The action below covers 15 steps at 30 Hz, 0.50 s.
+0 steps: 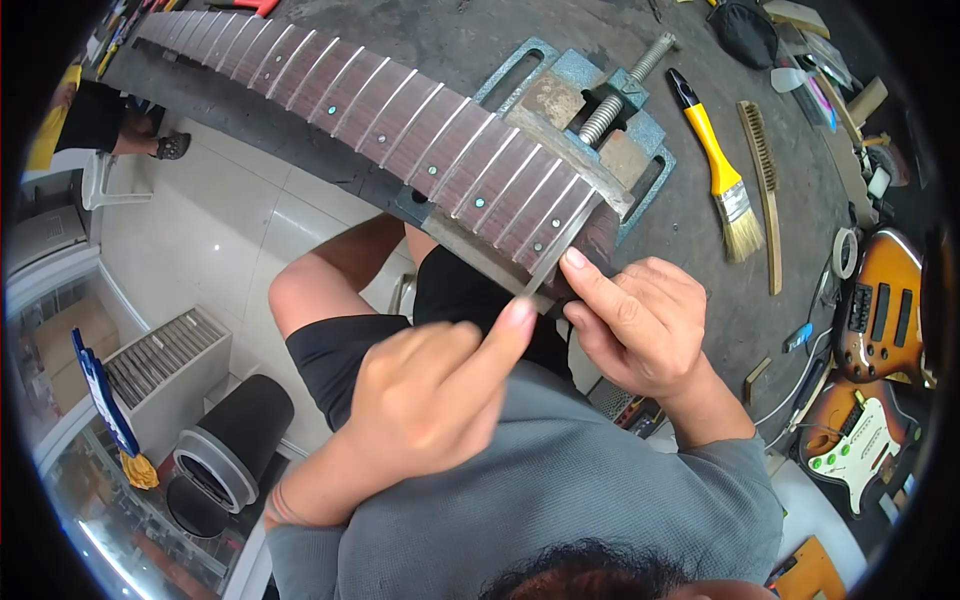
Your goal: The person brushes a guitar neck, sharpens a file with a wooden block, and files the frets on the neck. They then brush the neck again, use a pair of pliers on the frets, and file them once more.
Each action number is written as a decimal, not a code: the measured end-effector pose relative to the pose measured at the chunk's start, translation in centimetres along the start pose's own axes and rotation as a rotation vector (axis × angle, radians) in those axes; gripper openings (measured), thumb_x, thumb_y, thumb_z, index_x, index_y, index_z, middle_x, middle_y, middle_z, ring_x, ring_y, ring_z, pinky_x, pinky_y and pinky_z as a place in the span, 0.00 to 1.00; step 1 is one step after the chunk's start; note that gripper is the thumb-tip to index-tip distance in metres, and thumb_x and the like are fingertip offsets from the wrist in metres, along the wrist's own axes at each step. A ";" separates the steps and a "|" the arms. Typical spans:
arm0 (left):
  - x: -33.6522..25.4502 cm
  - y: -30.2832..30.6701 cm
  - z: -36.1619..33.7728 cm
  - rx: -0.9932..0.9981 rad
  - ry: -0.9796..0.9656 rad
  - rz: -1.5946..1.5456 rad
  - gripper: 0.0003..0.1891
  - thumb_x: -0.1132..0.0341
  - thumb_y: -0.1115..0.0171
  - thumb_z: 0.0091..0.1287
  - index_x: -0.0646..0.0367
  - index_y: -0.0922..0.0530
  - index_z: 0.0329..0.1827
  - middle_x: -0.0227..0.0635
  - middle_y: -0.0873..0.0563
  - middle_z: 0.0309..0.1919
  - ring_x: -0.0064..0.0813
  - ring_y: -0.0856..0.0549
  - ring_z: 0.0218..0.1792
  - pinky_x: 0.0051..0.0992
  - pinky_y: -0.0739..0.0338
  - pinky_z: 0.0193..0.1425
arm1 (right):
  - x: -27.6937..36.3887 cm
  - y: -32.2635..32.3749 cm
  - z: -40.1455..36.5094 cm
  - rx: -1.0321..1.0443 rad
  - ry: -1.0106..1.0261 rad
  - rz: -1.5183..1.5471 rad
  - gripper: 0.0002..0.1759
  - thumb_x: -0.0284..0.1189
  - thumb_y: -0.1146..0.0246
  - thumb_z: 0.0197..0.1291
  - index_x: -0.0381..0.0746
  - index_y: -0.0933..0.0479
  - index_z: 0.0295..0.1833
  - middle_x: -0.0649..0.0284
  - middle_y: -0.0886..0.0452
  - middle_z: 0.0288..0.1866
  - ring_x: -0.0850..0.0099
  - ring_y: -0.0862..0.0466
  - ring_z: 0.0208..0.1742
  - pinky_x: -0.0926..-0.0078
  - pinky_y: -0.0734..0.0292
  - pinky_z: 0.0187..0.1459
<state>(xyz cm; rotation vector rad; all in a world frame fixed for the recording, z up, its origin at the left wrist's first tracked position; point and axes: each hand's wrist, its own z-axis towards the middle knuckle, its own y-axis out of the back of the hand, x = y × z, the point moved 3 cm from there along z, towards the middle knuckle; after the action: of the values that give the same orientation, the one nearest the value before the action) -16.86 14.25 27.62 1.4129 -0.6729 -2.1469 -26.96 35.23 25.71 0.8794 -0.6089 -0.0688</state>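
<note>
**A:** Starting at the left, what is there?

**B:** A black bin [230,440] stands on the floor, well apart from the work. The neck [400,110] runs from the far left down toward the near middle, overhanging the edge of the worktop [470,35], probably so that both hands can get at its end.

**A:** And the left hand [430,395]?

**B:** Its fingers are curled together and the index is stretched out. The fingertip presses on the near end of a thin metal strip [550,260]. The strip lies across the neck's last fret, tilted along it.

**A:** And the right hand [640,325]?

**B:** It is also closed, just right of the strip, with the index tip against the strip's side. I think it steadies the strip while the left hand bears down. The thumb is hidden.

**A:** What keeps the neck still?

**B:** The blue vise [645,135] grips it just beyond the hands, so neither hand needs to hold it.

**A:** And further right?

**B:** A yellow brush [720,170] and a wire brush [765,180] lie side by side, near enough to reach. Two guitars [885,310] rest at the far right, clear of the work.
</note>
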 end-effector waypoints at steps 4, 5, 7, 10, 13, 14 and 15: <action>-0.5 1.2 -1.9 0.061 0.041 0.038 0.32 0.90 0.31 0.54 0.72 0.10 0.68 0.33 0.24 0.23 0.32 0.23 0.20 0.34 0.27 0.27 | -0.1 -0.1 -0.1 -0.004 -0.004 0.005 0.34 0.25 0.16 0.57 0.35 0.10 0.72 0.69 0.22 0.24 0.72 0.22 0.22 0.70 0.31 0.27; -0.3 0.6 -0.9 0.036 0.021 0.021 0.32 0.90 0.31 0.55 0.72 0.11 0.68 0.34 0.24 0.23 0.32 0.23 0.21 0.34 0.27 0.27 | -0.2 -0.1 -0.2 -0.010 -0.002 0.010 0.34 0.25 0.16 0.57 0.35 0.10 0.72 0.69 0.22 0.24 0.72 0.21 0.22 0.70 0.31 0.27; 0.6 -1.0 2.3 -0.020 -0.029 -0.016 0.31 0.89 0.30 0.59 0.72 0.12 0.69 0.34 0.23 0.25 0.33 0.22 0.22 0.36 0.29 0.28 | -0.2 -0.3 -0.3 -0.032 -0.002 0.018 0.34 0.25 0.16 0.57 0.35 0.10 0.72 0.69 0.22 0.24 0.72 0.21 0.22 0.70 0.31 0.27; -0.1 0.0 1.1 0.057 0.010 0.024 0.30 0.88 0.30 0.59 0.71 0.11 0.69 0.34 0.22 0.25 0.32 0.21 0.22 0.34 0.28 0.28 | -0.2 0.0 -0.1 -0.013 -0.016 0.022 0.35 0.25 0.16 0.57 0.35 0.10 0.72 0.69 0.21 0.25 0.72 0.21 0.22 0.70 0.30 0.27; -1.1 1.7 -1.6 0.128 0.084 0.053 0.30 0.88 0.30 0.59 0.71 0.11 0.68 0.36 0.21 0.25 0.33 0.20 0.23 0.33 0.26 0.29 | -0.3 0.1 -0.1 0.019 -0.008 0.014 0.35 0.26 0.16 0.57 0.34 0.11 0.73 0.69 0.21 0.24 0.72 0.20 0.22 0.70 0.30 0.27; -0.9 1.3 -1.7 0.101 0.060 0.046 0.30 0.88 0.30 0.59 0.72 0.11 0.69 0.36 0.21 0.25 0.33 0.20 0.23 0.33 0.25 0.29 | -0.3 0.1 -0.2 -0.002 -0.024 0.012 0.36 0.26 0.16 0.57 0.33 0.11 0.73 0.69 0.21 0.24 0.72 0.20 0.22 0.70 0.30 0.27; -0.7 0.5 -0.4 0.068 0.039 0.043 0.30 0.88 0.30 0.60 0.72 0.11 0.69 0.36 0.20 0.26 0.33 0.20 0.23 0.32 0.24 0.30 | -0.3 -0.1 -0.2 -0.021 -0.034 0.012 0.36 0.26 0.16 0.57 0.33 0.11 0.73 0.69 0.22 0.24 0.72 0.21 0.21 0.69 0.30 0.27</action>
<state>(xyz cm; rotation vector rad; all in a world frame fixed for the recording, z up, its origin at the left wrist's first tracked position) -16.19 14.23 28.33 1.4588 -0.7609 -2.0758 -27.10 35.44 25.37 0.8560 -0.6445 -0.0795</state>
